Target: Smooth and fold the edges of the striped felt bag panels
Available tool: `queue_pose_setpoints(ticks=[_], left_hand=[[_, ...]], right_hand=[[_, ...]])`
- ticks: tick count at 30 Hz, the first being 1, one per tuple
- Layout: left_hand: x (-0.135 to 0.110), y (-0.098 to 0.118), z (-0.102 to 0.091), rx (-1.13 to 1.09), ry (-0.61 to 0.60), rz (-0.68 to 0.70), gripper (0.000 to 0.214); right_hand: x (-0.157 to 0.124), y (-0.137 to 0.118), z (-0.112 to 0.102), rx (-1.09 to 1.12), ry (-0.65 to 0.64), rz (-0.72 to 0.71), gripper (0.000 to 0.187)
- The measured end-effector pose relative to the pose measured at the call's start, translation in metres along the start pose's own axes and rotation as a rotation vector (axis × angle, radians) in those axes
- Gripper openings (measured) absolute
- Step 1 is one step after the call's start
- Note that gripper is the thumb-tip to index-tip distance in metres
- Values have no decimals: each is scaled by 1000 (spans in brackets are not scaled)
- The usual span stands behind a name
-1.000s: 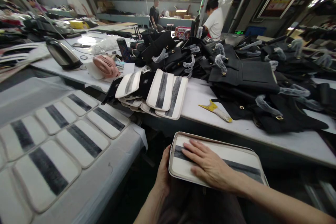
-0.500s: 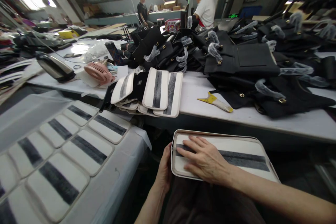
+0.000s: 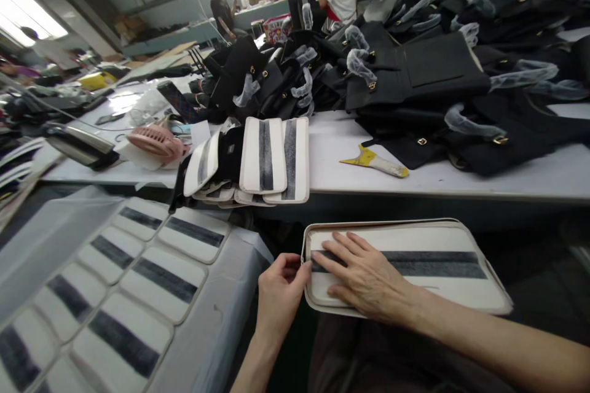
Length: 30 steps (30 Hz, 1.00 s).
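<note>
A long white panel (image 3: 433, 239) with rounded corners and a dark grey stripe lies across my lap, set in a thin raised rim. My right hand (image 3: 364, 276) rests flat on its left part, fingers spread over the stripe. At the panel's left end my left hand (image 3: 283, 285) pinches the rim edge between thumb and curled fingers. Whatever else sits in that pinch is too small to make out. Beyond the panel, on the table edge, stands a pile of smaller striped white panels (image 3: 263, 156).
Left, more striped panels (image 3: 163, 282) lie in rows on a sheet-covered table (image 3: 216, 319). Ahead are a yellow-handled tool (image 3: 373, 161), black bags (image 3: 415, 67) with plastic-wrapped handles, a pink fan (image 3: 157, 144) and a metal kettle (image 3: 80, 144). People work farther back.
My left hand has come up from beneath the panel's left end to pinch its rim. The right hand stays flat on the panel. The view has turned and tilted slightly.
</note>
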State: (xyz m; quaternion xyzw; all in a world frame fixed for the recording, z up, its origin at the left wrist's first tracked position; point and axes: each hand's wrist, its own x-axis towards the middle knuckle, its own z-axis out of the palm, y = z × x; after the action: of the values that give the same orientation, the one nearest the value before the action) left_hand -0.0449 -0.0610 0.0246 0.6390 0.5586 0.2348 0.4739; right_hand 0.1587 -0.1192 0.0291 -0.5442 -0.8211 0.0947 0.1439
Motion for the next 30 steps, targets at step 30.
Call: queue_pose_setpoints(ticks=[30], left_hand=[[-8, 13, 15, 472, 230, 235, 16]], right_hand=[[-5, 0, 11, 89, 128, 58, 47]])
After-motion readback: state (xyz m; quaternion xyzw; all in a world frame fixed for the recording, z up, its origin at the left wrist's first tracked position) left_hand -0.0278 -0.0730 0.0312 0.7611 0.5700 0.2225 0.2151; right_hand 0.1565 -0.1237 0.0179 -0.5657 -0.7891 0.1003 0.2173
